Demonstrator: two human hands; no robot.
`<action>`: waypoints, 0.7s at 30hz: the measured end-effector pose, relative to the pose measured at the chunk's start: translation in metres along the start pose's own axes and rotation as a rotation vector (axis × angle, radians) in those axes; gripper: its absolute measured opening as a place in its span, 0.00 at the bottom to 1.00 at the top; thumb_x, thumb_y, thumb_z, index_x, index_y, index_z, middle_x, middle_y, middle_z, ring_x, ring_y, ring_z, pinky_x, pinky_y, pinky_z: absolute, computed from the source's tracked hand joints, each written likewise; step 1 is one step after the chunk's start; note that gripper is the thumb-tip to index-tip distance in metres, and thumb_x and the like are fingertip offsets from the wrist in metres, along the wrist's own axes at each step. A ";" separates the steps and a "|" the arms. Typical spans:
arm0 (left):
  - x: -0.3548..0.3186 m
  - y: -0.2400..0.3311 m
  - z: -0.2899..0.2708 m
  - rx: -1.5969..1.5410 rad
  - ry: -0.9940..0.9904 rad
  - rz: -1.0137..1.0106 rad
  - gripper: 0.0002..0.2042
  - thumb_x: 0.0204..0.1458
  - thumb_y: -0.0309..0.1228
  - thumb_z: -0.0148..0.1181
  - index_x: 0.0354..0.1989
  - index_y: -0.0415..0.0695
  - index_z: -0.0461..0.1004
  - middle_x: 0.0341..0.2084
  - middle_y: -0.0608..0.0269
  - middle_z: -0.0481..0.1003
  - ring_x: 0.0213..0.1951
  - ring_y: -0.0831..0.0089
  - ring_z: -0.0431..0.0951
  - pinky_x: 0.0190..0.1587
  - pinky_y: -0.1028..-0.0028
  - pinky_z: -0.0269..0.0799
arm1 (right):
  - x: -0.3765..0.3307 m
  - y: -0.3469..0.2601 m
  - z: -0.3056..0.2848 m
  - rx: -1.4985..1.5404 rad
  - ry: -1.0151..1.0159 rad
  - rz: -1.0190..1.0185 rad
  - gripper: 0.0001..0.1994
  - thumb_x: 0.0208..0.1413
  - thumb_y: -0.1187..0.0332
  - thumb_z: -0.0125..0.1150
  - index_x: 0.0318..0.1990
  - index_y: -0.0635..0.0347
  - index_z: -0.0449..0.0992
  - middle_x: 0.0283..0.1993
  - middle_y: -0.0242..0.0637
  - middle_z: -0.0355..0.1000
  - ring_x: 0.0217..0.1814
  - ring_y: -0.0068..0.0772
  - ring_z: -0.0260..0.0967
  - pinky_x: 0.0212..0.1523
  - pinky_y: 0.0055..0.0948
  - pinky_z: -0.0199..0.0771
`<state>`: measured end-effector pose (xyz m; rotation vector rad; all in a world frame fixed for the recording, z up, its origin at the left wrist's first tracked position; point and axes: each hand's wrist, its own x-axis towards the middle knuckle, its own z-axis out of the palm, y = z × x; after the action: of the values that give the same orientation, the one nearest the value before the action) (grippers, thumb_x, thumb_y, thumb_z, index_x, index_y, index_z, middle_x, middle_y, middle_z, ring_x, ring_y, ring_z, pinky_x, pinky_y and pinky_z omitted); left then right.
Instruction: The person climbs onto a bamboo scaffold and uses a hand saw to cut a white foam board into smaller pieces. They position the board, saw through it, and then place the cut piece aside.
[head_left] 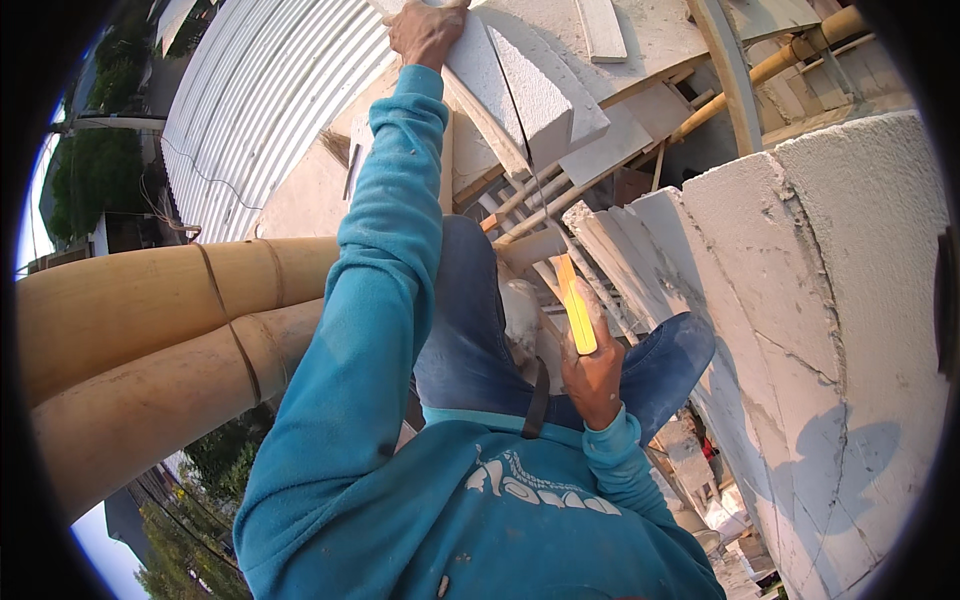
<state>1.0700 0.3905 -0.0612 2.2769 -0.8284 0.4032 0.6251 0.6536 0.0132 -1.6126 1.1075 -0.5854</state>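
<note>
At the top, my left hand (428, 32) presses down on a pale lightweight concrete block (482, 88), its fingers bent over the surface and partly out of sight. My right hand (594, 375) is closed round the yellow handle of a handsaw (580, 318), low in front of my lap. The thin saw blade, seen nearly edge-on, runs up from the handle to a dark narrow line between the block under my left hand and the pale block piece (540, 95) beside it. How deep the blade sits is hard to make out.
Two thick bamboo poles (150, 300) cross at left, beside corrugated roofing sheets (270, 100). A block wall (800, 300) with mortar joints rises close on the right. Bamboo scaffolding (545, 215) and gaps lie below. An upright timber (728, 75) stands at upper right.
</note>
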 end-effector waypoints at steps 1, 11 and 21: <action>0.000 0.003 0.000 0.086 -0.145 0.116 0.21 0.63 0.52 0.42 0.48 0.56 0.80 0.45 0.48 0.79 0.46 0.50 0.79 0.51 0.57 0.73 | 0.002 0.002 -0.001 -0.023 0.034 0.013 0.23 0.60 0.74 0.57 0.63 0.67 0.67 0.42 0.54 0.77 0.37 0.32 0.75 0.40 0.32 0.75; -0.012 0.046 -0.046 0.009 -0.272 0.026 0.21 0.63 0.51 0.42 0.48 0.56 0.80 0.46 0.48 0.79 0.47 0.50 0.79 0.51 0.57 0.72 | -0.054 0.000 -0.026 -0.106 0.087 -0.070 0.24 0.58 0.76 0.57 0.63 0.69 0.66 0.56 0.58 0.73 0.56 0.47 0.75 0.53 0.38 0.76; -0.030 0.047 -0.043 -0.011 -0.279 0.030 0.21 0.63 0.51 0.42 0.49 0.57 0.80 0.46 0.48 0.79 0.47 0.50 0.79 0.52 0.58 0.72 | 0.112 0.004 0.009 -0.123 0.070 -0.248 0.21 0.62 0.73 0.57 0.62 0.68 0.67 0.46 0.58 0.76 0.45 0.48 0.77 0.46 0.39 0.74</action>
<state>1.0142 0.4073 -0.0215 2.3454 -0.9998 0.0938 0.6816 0.5598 -0.0108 -1.8641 1.0179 -0.7531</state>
